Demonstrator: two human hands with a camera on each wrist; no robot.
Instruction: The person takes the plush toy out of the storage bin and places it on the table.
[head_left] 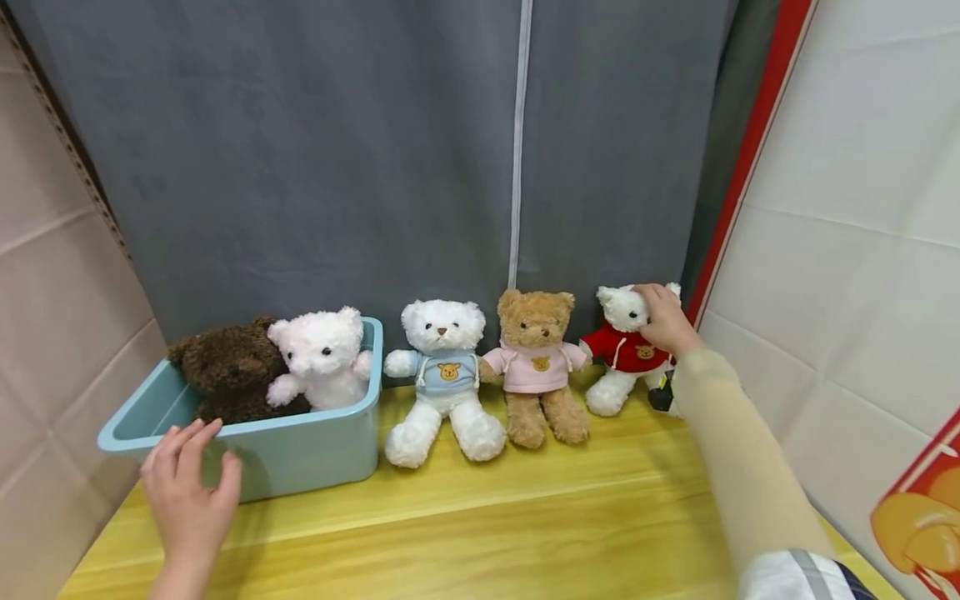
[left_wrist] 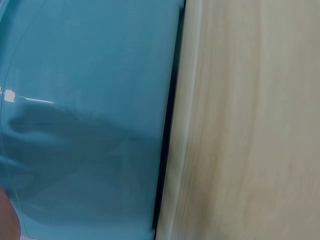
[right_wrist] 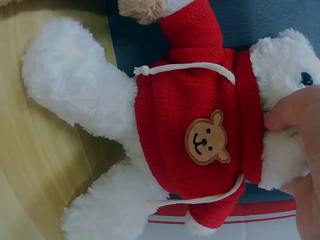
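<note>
While its hoodie (right_wrist: 172, 112) is red, the bear (head_left: 624, 343) is white.

The right hand (head_left: 666, 317) is bare; above it comes a plain cream sleeve (head_left: 742, 450), smooth and close-fitting. Higher up the arm is a white cuff (head_left: 776, 577) with a grey stripe (head_left: 812, 573) and a dark navy patch (head_left: 855, 583). The left hand (head_left: 189, 492) is bare too, as is the left wrist (head_left: 182, 573).
</note>
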